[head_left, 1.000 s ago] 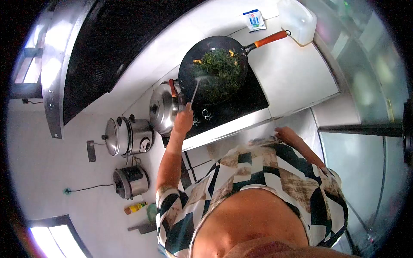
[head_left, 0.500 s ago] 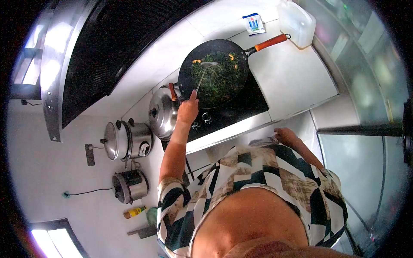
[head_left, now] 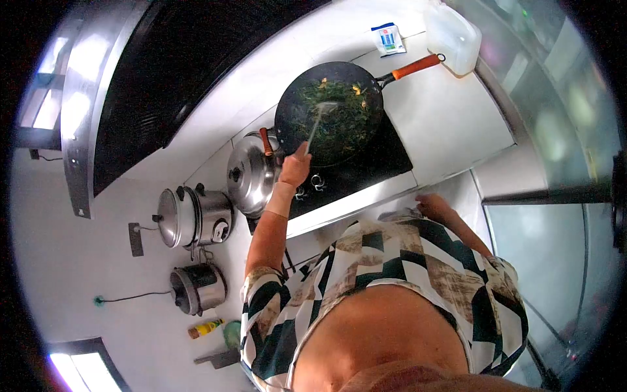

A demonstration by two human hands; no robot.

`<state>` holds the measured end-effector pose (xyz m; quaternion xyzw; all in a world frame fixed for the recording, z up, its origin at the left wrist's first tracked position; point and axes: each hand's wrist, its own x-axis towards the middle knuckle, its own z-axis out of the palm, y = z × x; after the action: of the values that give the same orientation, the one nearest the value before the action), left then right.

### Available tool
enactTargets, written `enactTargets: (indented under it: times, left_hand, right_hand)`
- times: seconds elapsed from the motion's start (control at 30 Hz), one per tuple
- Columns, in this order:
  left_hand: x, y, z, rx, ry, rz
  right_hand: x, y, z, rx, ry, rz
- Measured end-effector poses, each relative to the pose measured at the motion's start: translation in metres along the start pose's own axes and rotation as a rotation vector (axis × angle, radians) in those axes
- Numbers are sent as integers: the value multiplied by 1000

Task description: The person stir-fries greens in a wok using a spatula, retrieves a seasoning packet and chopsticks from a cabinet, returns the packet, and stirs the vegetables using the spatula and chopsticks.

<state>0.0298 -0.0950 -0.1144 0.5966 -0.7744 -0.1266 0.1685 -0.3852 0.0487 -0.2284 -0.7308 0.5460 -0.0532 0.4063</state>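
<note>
My left hand is closed around the handle of a metal spatula. The spatula's blade rests among chopped dark green leaves in a black wok. Several yellow-orange pieces lie among the greens, mostly toward the far side. The wok sits on a black cooktop, its long wooden handle pointing right. My right hand hangs low in front of the counter edge, beside my patterned shirt. Its fingers look loosely bent and apart, with nothing visible in them.
A lidded steel pot stands close left of the wok. Farther left are a steel cooker and a smaller cooker. A dark range hood overhangs the upper left. A packet and a plastic jug stand behind the wok handle.
My left hand has drawn slightly back and right with the spatula, its blade now nearer the wok's middle. The greens have shifted, and the yellow-orange pieces lie elsewhere. The right hand has stayed put.
</note>
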Motion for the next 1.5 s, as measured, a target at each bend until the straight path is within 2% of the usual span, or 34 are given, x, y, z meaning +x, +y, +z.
enactTargets:
  times: [0.07, 0.17, 0.23, 0.27, 0.3, 0.43, 0.53, 0.57, 0.7, 0.8, 0.83, 0.87, 0.9, 0.93, 0.97, 1.0, 1.07, 1.13, 1.17, 1.2, 1.27, 1.37, 1.43, 1.5]
  left_hand:
    - [-7, 30, -20, 77, -134, 14]
    - [-32, 24, -62, 281, -188, 263]
    - [-35, 50, -91, 453, -216, 105]
    - [-36, 61, -99, 534, -231, 27]
    - [-29, 65, -99, 610, -226, 22]
    - [17, 78, -68, 509, -117, 99]
    - [48, 77, -39, 543, -107, 102]
    - [54, 74, -34, 571, -131, 74]
    - [50, 40, -40, 665, -266, -160]
    - [9, 37, -67, 686, -291, -251]
    - [-12, 40, -77, 670, -306, -270]
    - [-30, 31, -84, 621, -353, -292]
    - [-53, 2, -94, 676, -314, 105]
    - [-71, 0, -100, 586, -344, 163]
    - [-89, -3, -106, 495, -379, 218]
    - [-99, 24, -123, 276, -475, -65]
    - [-95, 79, -147, -31, -540, -474]
    - [-84, 134, -142, -203, -498, -729]
    - [-88, 99, -110, -134, -438, -388]
    - [-91, 65, -78, -27, -333, -57]
    - [-66, 83, -37, 88, -99, -156]
    - [-47, 81, -25, 375, -262, -263]
    - [-62, 88, -64, 289, -119, -13]
    - [-83, 91, -100, 242, -146, -17]
  right_hand:
    - [8, 1, 3, -43, -43, 1]
    - [15, 20, 20, 51, -74, 49]
    - [14, 37, 27, 159, -103, 100]
    - [14, 41, 29, 105, -80, 75]
    - [12, 44, 31, 50, -56, 53]
    - [12, 46, 36, 8, 15, -94]
    - [27, 37, 43, -36, -47, -126]
    - [26, 34, 37, -197, -103, -240]
    - [16, 35, 44, -59, -42, -109]
    - [1, 46, 42, 270, -99, 92]
    - [-7, 29, 18, 75, -122, 1]
    - [-7, 31, 21, 100, -98, 22]
    - [-8, 37, 23, 122, -74, 43]
    - [-11, 42, 25, 143, -51, 65]
    - [-11, 49, 29, 127, 37, -47]
    - [-11, 50, 29, 132, 24, -46]
    - [-8, 49, 26, 137, 3, -48]
    - [15, 90, 61, 25, 83, -368]
    - [24, 107, 72, -33, 121, -528]
    - [21, 91, 55, -26, 26, -399]
    - [4, 32, 4, -13, -161, -132]
    - [13, 73, 22, -123, -38, -508]
    - [6, 80, 10, -79, -80, -331]
    - [-4, 87, 4, -19, -143, -200]
